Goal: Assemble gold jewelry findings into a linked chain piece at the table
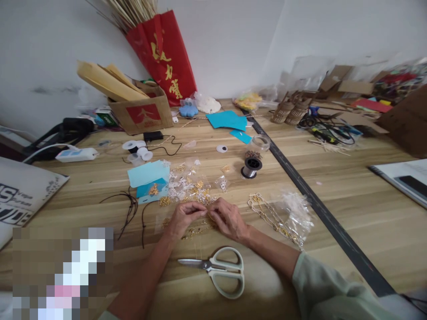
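Observation:
My left hand (pixel 188 215) and my right hand (pixel 230 218) face each other over the table, fingertips pinched and almost touching. Whatever they pinch is too small to make out. Just beyond them lies a pile of gold and silver beads (pixel 200 189), partly in clear bags. Some gold chain pieces (pixel 196 231) lie under and between the hands. Closer to me are scissors (pixel 216 269) with pale handles, blades pointing left. To the right, gold and silver chains (pixel 270 218) rest beside crumpled clear plastic bags (pixel 296 213).
A spool of wire (pixel 251 168) stands beyond my right hand, near an open clear jar (pixel 260 144). Blue cards (pixel 150 178) and black cords (pixel 130 209) lie left. A dark strip (pixel 300 182) crosses the table. Behind stand a cardboard box (pixel 143 113) and red bag (pixel 167 58).

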### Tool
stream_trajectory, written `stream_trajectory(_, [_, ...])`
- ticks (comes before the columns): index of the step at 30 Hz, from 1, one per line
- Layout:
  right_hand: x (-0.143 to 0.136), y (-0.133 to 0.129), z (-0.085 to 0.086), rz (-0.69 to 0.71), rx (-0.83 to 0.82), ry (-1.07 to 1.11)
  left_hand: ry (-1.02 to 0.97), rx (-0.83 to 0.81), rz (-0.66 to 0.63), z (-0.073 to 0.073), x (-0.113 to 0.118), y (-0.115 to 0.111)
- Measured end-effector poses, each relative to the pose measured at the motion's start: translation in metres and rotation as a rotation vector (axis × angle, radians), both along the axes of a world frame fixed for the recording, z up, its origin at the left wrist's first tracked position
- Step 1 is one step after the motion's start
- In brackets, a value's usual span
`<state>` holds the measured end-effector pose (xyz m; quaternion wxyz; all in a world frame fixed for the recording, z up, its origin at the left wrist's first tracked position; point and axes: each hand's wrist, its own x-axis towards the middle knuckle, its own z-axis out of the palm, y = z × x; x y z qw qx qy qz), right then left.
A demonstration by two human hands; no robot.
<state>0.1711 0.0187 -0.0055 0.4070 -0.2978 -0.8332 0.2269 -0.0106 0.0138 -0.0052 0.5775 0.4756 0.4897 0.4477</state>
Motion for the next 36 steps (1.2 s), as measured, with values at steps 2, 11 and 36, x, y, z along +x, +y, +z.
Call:
stream_trajectory(2, [0.0000, -0.0001, 0.0008, -0.002, 0.009, 0.008, 0.010, 0.003, 0.004, 0.0009, 0.0001, 0.0000])
stream_trajectory(11, [-0.0017, -0.0005, 0.0013, -0.003, 0.000, 0.012, 0.019, 0.060, 0.002, 0.0092, 0.0015, -0.0019])
stream_trajectory(36, [-0.0019, -0.0008, -0.0007, -0.001, 0.019, 0.020, 0.002, 0.057, 0.003, 0.0043, -0.0005, -0.0010])
